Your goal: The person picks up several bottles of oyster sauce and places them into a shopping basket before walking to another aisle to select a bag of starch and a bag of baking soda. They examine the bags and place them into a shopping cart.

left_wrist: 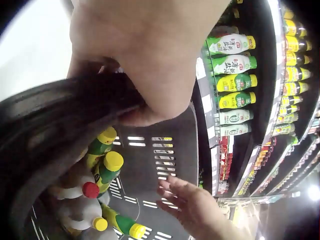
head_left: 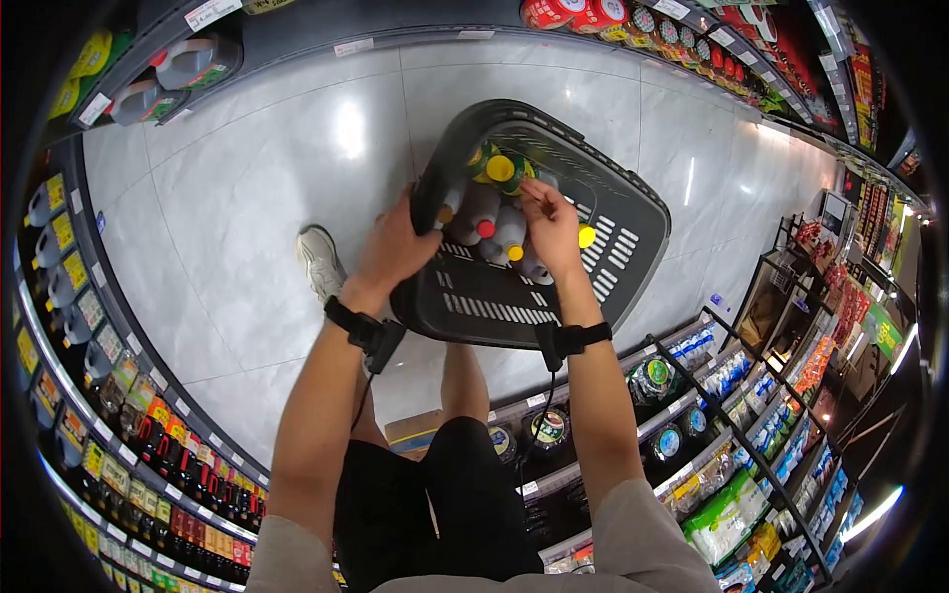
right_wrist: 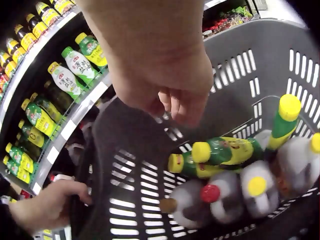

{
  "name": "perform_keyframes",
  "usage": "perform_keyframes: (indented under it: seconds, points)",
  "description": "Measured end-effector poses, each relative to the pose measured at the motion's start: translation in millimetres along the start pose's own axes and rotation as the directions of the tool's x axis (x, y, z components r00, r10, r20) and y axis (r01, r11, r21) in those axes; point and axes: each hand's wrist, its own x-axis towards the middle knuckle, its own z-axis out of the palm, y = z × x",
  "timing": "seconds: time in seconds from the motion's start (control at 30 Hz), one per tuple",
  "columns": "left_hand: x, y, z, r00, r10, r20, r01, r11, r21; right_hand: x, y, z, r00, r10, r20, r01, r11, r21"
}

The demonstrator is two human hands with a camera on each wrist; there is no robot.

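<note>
A black shopping basket (head_left: 647, 208) with slotted sides holds several bottles. My left hand (head_left: 397, 255) grips its rim, thumb over the inner side. Inside, grey-looking jugs stand in a row, among them a red-capped jug (right_wrist: 223, 192) and a yellow-capped jug (right_wrist: 258, 192). Beside them, a green bottle (right_wrist: 232, 150) with a yellow label and cap lies tilted, with another green bottle (right_wrist: 285, 125) more upright. Over the basket, my right hand (head_left: 556, 235) has loosely bent fingers with nothing between them. The left wrist view shows the fingers of this right hand (left_wrist: 192, 205) spread and apart from the bottles.
Shelves of sauce bottles (head_left: 203, 474) curve along the left. Big jugs (head_left: 198, 64) stand on the far-left shelf, and red-lidded tubs (head_left: 593, 15) at the top. A rack of packaged goods (head_left: 727, 514) is close on the right. My shoe (head_left: 319, 259) stands on the tiled floor.
</note>
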Motion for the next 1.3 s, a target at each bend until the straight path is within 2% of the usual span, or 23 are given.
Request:
perform_keyframes:
  seconds: [0.07,0.13,0.2,0.27,0.33,0.37,0.43,0.47,0.5,0.53,0.6,0.7,0.73,0.8,0.9,1.0,1.03,1.1,1.2,1.23,1.3]
  points:
    - [15,-2,-17,0.998,0.037,-0.059,-0.029,0.990,0.137,-3,10,-15,0.997,0.030,-0.067,-0.041,0.983,-0.179]
    - [26,-3,-37,0.994,0.061,-0.088,-0.045,0.984,0.170,-4,37,-30,0.978,-0.086,-0.192,-0.038,0.825,-0.564]
    - [32,-2,-56,0.991,0.053,-0.127,-0.031,0.985,0.170,-4,76,-47,0.951,-0.183,-0.249,-0.053,0.697,-0.715]
    - [36,5,-71,0.990,0.020,-0.141,0.000,0.990,0.139,-13,99,-55,0.963,0.049,-0.264,-0.231,0.651,-0.723]
    - [45,5,-88,0.992,-0.001,-0.126,0.019,0.989,0.144,-22,165,-56,0.963,0.208,-0.171,-0.269,0.760,-0.592]
    - [48,3,-94,0.992,0.010,-0.130,0.009,0.989,0.145,-27,203,-55,0.956,0.284,-0.068,-0.278,0.815,-0.508]
    - [53,5,-101,0.994,0.022,-0.108,0.000,0.980,0.201,-39,199,-34,0.974,0.224,-0.020,-0.219,0.922,-0.319]
    - [56,7,-105,0.993,0.031,-0.111,-0.005,0.972,0.234,-41,219,-22,0.989,0.125,-0.083,-0.138,0.972,-0.189]
    - [59,4,-105,0.988,0.083,-0.129,-0.051,0.971,0.231,-40,234,-17,0.992,0.109,-0.065,-0.118,0.982,-0.151]
    - [60,0,-106,0.981,0.131,-0.144,-0.095,0.969,0.230,-45,212,-6,0.966,0.239,-0.096,-0.244,0.968,-0.054]
    - [58,7,-111,0.977,0.155,-0.149,-0.122,0.970,0.209,-42,230,10,0.962,0.228,-0.152,-0.245,0.964,-0.103]
    - [58,9,-112,0.983,0.117,-0.143,-0.082,0.970,0.229,-28,149,28,0.961,0.251,-0.118,-0.274,0.928,-0.253]
    - [56,12,-113,0.986,0.099,-0.136,-0.067,0.973,0.219,-24,129,36,0.960,0.195,-0.201,-0.271,0.830,-0.487]
    - [54,16,-113,0.991,0.066,-0.116,-0.042,0.979,0.197,-15,115,42,0.934,0.304,-0.190,-0.358,0.805,-0.472]
    - [52,9,-106,0.983,0.105,-0.149,-0.084,0.986,0.144,-9,102,49,0.923,0.316,-0.218,-0.380,0.669,-0.639]
    - [50,3,-100,0.971,0.151,-0.184,-0.119,0.978,0.173,-10,109,35,0.964,0.200,-0.176,-0.265,0.642,-0.720]
    - [48,4,-100,0.980,0.116,-0.165,-0.089,0.983,0.159,-15,103,32,0.960,0.201,-0.194,-0.278,0.627,-0.727]
    - [48,-1,-97,0.970,0.150,-0.192,-0.121,0.980,0.155,-33,79,16,0.952,0.199,-0.234,-0.307,0.590,-0.746]
    - [44,-1,-93,0.972,0.134,-0.192,-0.109,0.984,0.138,-70,7,-1,0.948,0.178,-0.265,-0.315,0.640,-0.701]
    - [44,0,-94,0.975,0.120,-0.187,-0.095,0.986,0.136,-82,-16,-4,0.951,0.126,-0.282,-0.288,0.694,-0.660]
    - [46,-10,-90,0.978,0.136,-0.158,-0.090,0.960,0.267,-102,-54,-11,0.954,0.012,-0.300,-0.200,0.771,-0.605]
